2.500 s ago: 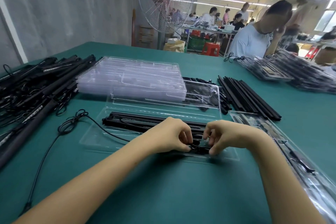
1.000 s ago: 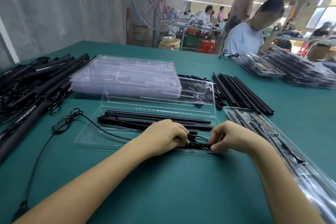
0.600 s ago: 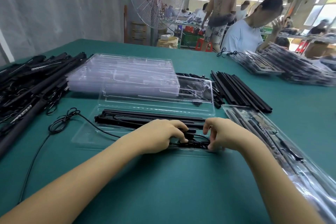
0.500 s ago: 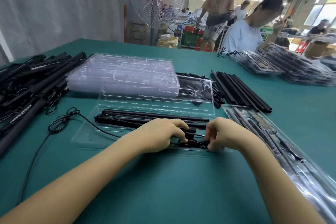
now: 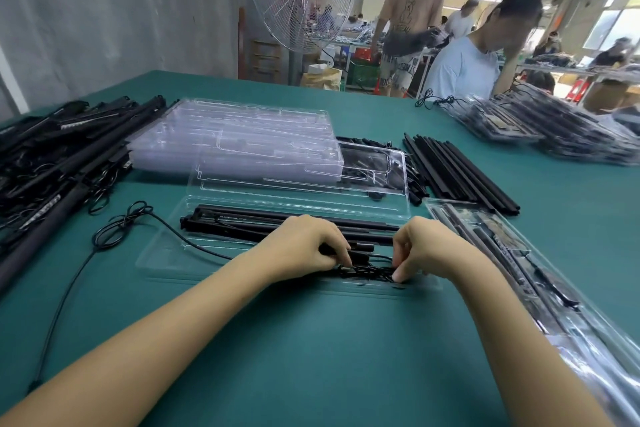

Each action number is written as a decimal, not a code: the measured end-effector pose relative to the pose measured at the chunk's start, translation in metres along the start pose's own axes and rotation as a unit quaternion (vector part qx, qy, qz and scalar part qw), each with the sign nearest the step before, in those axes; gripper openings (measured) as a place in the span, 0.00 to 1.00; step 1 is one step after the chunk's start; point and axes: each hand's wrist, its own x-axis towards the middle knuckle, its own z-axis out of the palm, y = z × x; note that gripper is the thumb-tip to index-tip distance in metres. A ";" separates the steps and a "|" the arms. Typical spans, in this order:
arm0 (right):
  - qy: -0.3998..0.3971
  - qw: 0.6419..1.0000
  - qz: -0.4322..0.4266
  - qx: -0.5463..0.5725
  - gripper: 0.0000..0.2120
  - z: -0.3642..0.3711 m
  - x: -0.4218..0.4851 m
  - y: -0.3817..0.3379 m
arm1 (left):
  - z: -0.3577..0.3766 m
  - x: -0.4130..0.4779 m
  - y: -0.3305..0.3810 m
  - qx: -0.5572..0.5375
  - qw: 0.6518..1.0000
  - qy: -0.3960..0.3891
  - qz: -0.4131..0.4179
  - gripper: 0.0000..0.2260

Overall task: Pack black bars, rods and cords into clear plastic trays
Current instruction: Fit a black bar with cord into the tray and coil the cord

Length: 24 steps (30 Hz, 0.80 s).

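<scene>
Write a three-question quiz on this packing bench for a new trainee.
1. True or false: the left hand and right hand both pinch the coiled cord at the near edge of the open tray.
2. The stack of empty trays lies: A) beyond the open tray, B) on the floor, C) under the hands.
3. Fill in: the loose black rods lie to the open tray's far ____.

Key: 1 true; 2 A; 3 right.
</scene>
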 end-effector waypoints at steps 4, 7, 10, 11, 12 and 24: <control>0.015 1.000 -0.005 -0.014 0.11 0.001 -0.004 -0.004 | -0.002 0.003 0.000 -0.015 1.000 -0.004 -0.021 0.05; 0.020 0.999 -0.007 -0.036 0.11 0.000 -0.006 -0.004 | -0.002 0.006 0.001 0.001 1.000 -0.002 -0.022 0.07; 0.010 0.999 -0.007 -0.033 0.11 -0.002 -0.005 -0.002 | -0.001 0.005 -0.001 -0.004 1.000 -0.004 -0.030 0.09; 0.004 1.000 -0.007 -0.022 0.11 -0.003 -0.005 0.000 | -0.001 0.005 -0.001 -0.006 0.999 -0.004 -0.031 0.10; -0.003 1.000 -0.006 -0.013 0.11 -0.004 -0.005 0.001 | 0.000 0.005 -0.001 -0.006 1.000 -0.003 -0.030 0.10; 0.007 0.998 -0.017 -0.067 0.10 0.008 -0.007 -0.003 | 0.001 0.007 0.010 0.133 0.991 -0.006 0.020 0.16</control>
